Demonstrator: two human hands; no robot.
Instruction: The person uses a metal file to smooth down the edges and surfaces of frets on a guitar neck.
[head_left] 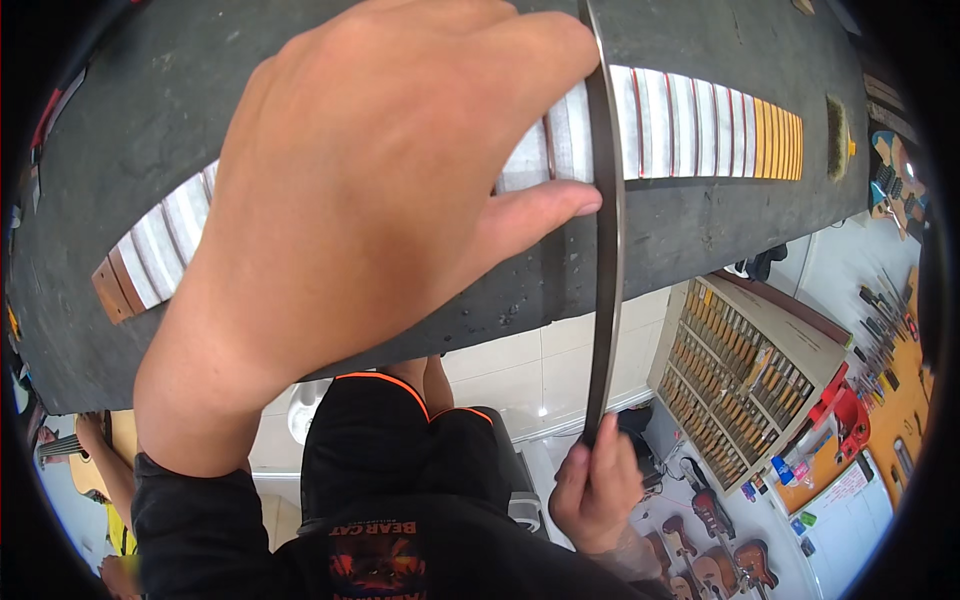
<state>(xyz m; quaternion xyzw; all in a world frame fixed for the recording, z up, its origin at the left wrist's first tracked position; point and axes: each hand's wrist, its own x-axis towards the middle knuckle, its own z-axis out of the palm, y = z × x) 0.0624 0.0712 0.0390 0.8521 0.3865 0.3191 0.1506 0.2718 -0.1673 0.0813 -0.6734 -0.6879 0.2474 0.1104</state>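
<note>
A long, narrow metal file (608, 250), seen nearly edge-on, crosses a fretboard (670, 120) whose wood is covered with white tape strips between the frets. Bare brown wood (118, 287) shows at its left end, yellow strips at its right end. My left hand (400, 150) reaches over the fretboard, its thumb and fingers pinched against the file's far part and hiding much of the board's middle. Lower down, my right hand (598, 490) grips the file's near end, where the handle is hidden. Whether the file touches the frets I cannot tell.
The fretboard lies on a dark grey bench top (480, 325). A brush (838, 138) lies near the bench's right end. Beyond it are a rack of many small wooden-handled tools (740, 385), wall-hung tools (885, 320) and several guitars (715, 570). Another person's arm (108, 460) shows beside a guitar at left.
</note>
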